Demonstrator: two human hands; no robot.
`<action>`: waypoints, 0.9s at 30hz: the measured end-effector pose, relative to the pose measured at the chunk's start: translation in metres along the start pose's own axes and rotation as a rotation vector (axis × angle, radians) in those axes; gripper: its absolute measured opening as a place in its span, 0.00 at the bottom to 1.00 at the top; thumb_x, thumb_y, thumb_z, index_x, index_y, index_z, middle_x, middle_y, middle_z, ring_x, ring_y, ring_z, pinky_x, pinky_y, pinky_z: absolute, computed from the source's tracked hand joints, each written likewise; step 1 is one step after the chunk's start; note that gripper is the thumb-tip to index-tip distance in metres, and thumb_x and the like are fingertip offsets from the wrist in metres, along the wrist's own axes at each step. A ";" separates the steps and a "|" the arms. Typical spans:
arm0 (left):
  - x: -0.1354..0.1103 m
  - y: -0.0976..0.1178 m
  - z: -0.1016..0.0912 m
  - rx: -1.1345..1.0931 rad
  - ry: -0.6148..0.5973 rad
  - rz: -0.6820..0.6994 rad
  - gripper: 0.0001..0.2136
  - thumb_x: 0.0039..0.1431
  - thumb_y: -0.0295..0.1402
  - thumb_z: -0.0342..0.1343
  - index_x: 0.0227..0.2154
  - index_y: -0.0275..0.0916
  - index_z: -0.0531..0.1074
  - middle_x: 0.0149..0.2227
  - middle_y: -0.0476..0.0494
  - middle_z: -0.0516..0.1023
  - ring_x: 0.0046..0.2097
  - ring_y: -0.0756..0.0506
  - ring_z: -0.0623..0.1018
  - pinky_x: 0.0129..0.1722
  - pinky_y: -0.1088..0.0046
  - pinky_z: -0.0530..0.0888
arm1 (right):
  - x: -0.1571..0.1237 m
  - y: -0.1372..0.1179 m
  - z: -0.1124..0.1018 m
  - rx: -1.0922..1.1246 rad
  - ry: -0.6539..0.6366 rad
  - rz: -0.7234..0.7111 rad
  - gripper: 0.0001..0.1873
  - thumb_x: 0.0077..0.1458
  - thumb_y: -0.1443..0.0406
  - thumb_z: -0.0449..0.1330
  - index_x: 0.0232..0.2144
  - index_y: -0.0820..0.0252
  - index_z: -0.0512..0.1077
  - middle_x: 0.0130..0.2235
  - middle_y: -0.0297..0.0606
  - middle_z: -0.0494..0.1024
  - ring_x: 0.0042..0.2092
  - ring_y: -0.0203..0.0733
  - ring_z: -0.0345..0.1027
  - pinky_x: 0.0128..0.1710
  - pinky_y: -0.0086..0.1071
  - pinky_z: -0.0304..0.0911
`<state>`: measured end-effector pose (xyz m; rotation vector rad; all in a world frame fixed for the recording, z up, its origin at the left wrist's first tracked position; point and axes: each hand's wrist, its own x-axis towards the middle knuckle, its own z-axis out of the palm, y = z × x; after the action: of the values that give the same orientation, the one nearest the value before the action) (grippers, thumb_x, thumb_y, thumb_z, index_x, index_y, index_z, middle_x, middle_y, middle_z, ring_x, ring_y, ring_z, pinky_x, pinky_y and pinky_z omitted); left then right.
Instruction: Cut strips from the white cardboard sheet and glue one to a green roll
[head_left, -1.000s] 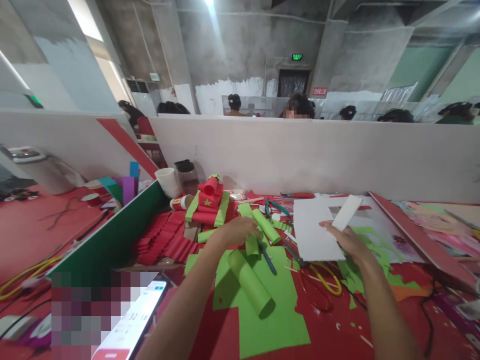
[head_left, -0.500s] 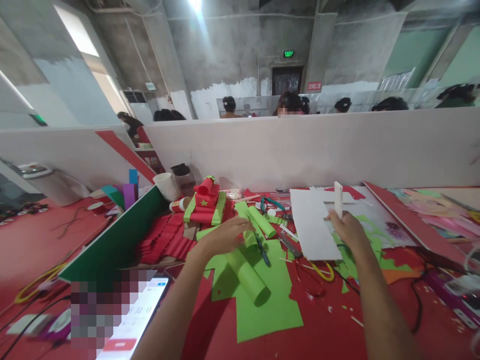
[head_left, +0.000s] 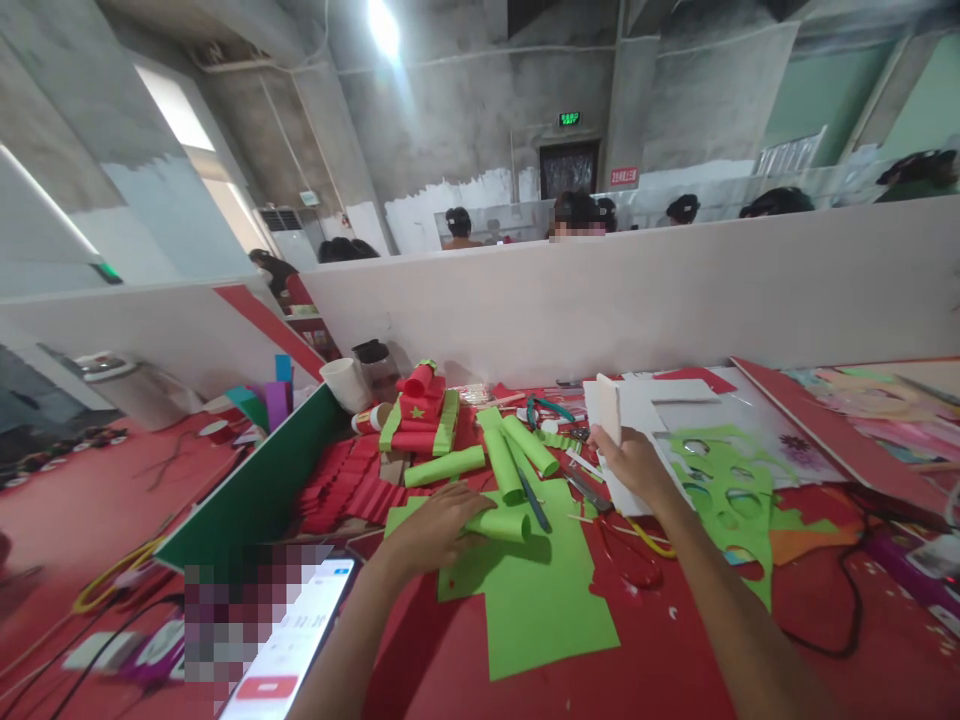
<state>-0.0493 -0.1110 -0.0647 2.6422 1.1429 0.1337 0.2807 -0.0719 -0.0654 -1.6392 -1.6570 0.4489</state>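
My left hand (head_left: 439, 530) is closed over one end of a green paper tube (head_left: 506, 524), just above green paper sheets (head_left: 547, 610). In my right hand (head_left: 634, 460) a flat white oblong piece (head_left: 608, 408) stands upright; its kind is unclear. White card (head_left: 596, 402) lies behind that hand. More rolled green tubes (head_left: 499, 460) rest beyond my left hand, with a dark pen-like tool (head_left: 534, 500) beside them. Farther back sits a red and green paper model (head_left: 417, 412) with a star on it.
Pleated red paper (head_left: 337, 475) lies beside a green board (head_left: 247, 480). A phone (head_left: 289, 640) is at front left. Scissors with yellow and red handles (head_left: 637, 565), a cutter (head_left: 585, 488) and green paper with cut-out holes (head_left: 724, 480) lie at right. A white partition (head_left: 600, 300) stands behind.
My left hand has come down onto the near green tube, which has turned from slanting to nearly level across. My right hand has moved left with the white piece. The view has shifted slightly.
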 end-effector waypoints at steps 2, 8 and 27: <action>-0.005 -0.002 0.002 0.026 -0.005 -0.043 0.23 0.59 0.35 0.58 0.58 0.42 0.67 0.55 0.37 0.74 0.58 0.36 0.71 0.58 0.57 0.66 | -0.001 -0.002 0.005 0.103 -0.028 -0.005 0.27 0.60 0.48 0.48 0.25 0.58 0.77 0.30 0.41 0.81 0.35 0.46 0.74 0.37 0.33 0.63; -0.012 -0.014 0.008 0.105 0.175 -0.237 0.23 0.65 0.43 0.49 0.61 0.43 0.62 0.60 0.37 0.69 0.59 0.35 0.70 0.56 0.57 0.68 | -0.007 -0.012 0.020 0.304 -0.085 -0.032 0.34 0.62 0.45 0.46 0.15 0.59 0.71 0.20 0.40 0.75 0.27 0.42 0.69 0.34 0.32 0.63; 0.023 -0.074 0.002 0.239 0.166 -0.543 0.19 0.54 0.30 0.57 0.50 0.42 0.68 0.49 0.38 0.77 0.50 0.37 0.76 0.48 0.62 0.68 | -0.001 -0.008 0.063 -0.182 -0.096 -0.145 0.08 0.60 0.59 0.56 0.36 0.54 0.60 0.35 0.36 0.79 0.35 0.44 0.73 0.31 0.29 0.53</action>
<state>-0.0853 -0.0465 -0.0874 2.4328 1.9949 0.1170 0.2303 -0.0583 -0.1014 -1.6340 -1.9216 0.3160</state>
